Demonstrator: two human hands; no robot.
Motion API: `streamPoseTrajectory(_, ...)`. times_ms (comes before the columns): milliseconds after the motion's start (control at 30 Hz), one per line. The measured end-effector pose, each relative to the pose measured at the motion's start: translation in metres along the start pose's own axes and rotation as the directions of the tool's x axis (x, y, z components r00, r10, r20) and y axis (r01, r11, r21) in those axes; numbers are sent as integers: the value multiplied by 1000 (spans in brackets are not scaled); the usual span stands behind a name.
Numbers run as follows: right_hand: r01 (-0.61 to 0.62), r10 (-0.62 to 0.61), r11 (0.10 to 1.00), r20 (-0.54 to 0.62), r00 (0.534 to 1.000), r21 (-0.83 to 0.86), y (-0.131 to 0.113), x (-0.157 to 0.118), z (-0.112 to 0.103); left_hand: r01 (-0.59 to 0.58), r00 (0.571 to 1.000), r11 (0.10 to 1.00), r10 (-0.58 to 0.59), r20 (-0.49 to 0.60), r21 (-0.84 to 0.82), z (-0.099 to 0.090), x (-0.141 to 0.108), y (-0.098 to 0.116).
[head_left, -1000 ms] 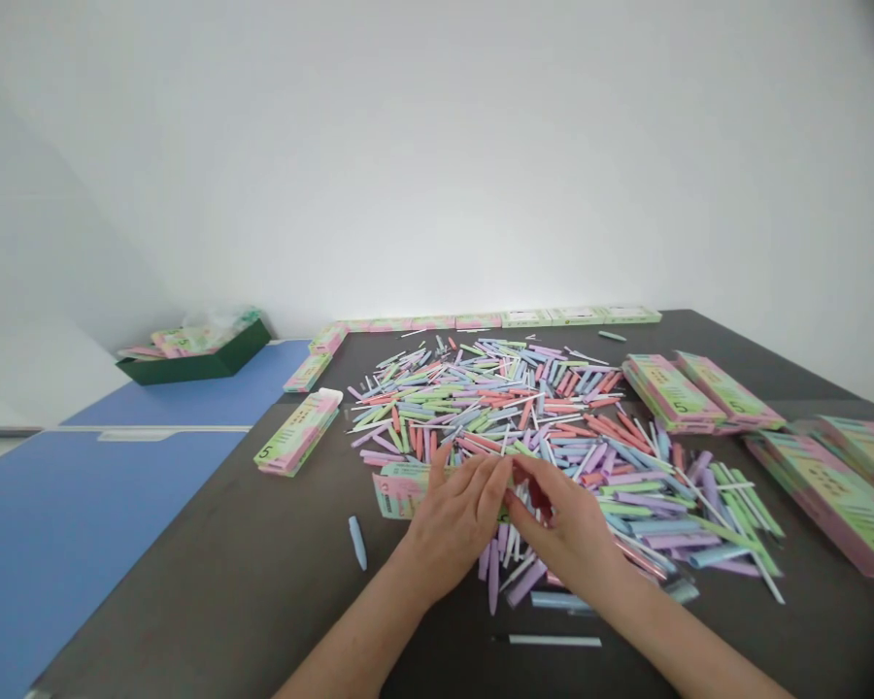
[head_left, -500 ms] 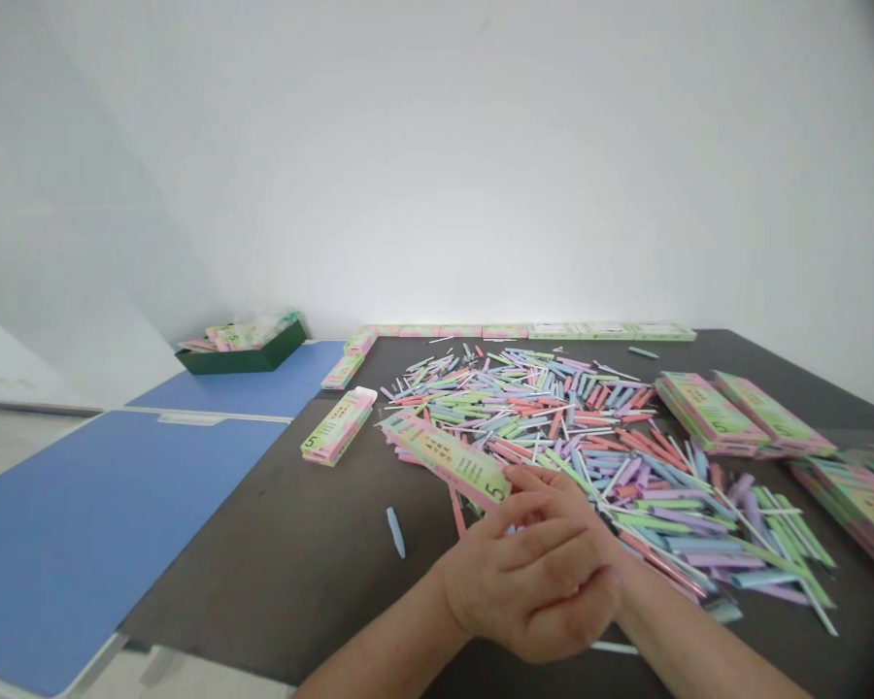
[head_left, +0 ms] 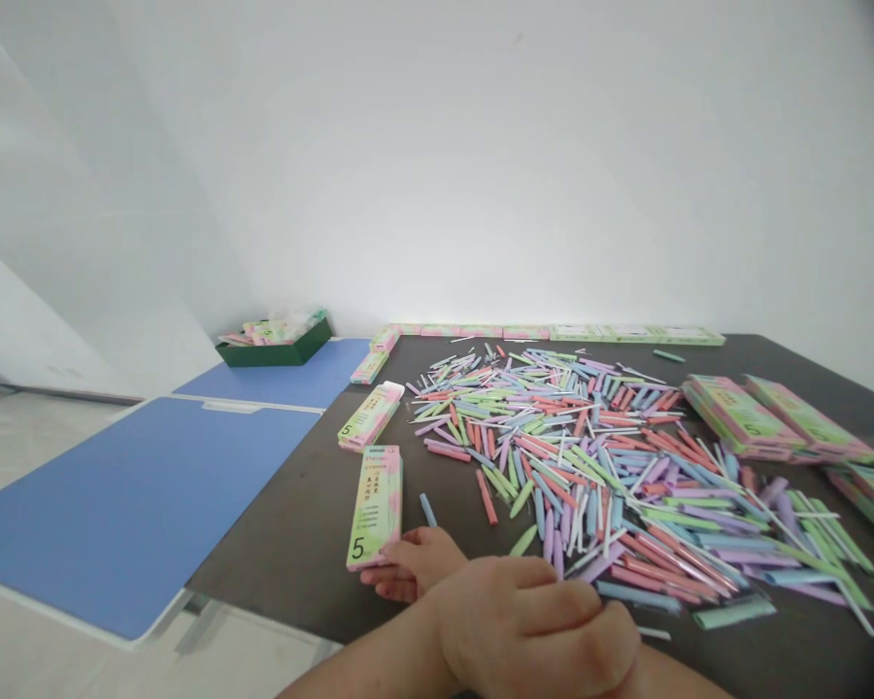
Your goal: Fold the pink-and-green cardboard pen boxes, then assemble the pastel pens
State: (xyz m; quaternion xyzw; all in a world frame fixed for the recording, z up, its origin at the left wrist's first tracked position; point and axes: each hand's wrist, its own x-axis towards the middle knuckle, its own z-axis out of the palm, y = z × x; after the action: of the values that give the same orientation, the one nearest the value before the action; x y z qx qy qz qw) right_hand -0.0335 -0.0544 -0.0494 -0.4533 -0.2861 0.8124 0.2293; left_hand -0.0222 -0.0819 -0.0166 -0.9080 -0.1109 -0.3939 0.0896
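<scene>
Hands are together and crossed at the near edge of the frame: the left hand [head_left: 531, 621] is laid over the other wrist, nothing visible in it, and the right hand [head_left: 415, 563] appears to be passed beneath it (crossing is partly hidden), fingers extended left. Those fingers [head_left: 400, 555] are touching the lower right corner of a green-and-pink "5" carton [head_left: 375, 507], which lies flat on the dark desk [head_left: 284, 553]; no firm grip is shown. Best contact is kept light and square to the carton's long side. A light-blue pen part [head_left: 427, 510] is just right of the carton, with a pile of loose pastel pen parts [head_left: 575, 466] beyond it. Free room is limited to the bare strip left of the pile. Left desk edge is near the carton, with a blue table [head_left: 138, 515] below it. Stacked cartons [head_left: 739, 417] are kept far right.
</scene>
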Motion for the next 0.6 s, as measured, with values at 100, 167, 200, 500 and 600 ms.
streamPoseTrajectory(100, -8, 8, 1000, 8, 1000, 1, 7, 8, 14, -84, 980, 996, 87, -181, 26, -8, 14, 1)
streamPoseTrajectory(167, 6, -6, 1000, 28, 1000, -13, 13, 12, 21, -67, 974, 997, 72, -215, 30, -9, 18, 1)
streamPoseTrajectory(200, 13, -12, 1000, 44, 999, -28, 15, 14, 24, -62, 975, 998, 67, -210, 31, -8, 18, 1)
streamPoseTrajectory(500, 241, -181, 888, 183, 966, -393, 23, 10, 8, -97, 970, 995, 95, -223, 4, -4, 20, 4)
streamPoseTrajectory(600, 406, -391, 696, 162, 906, -592, 11, 1, -15, -84, 967, 996, 74, -243, -31, 0, 25, 6)
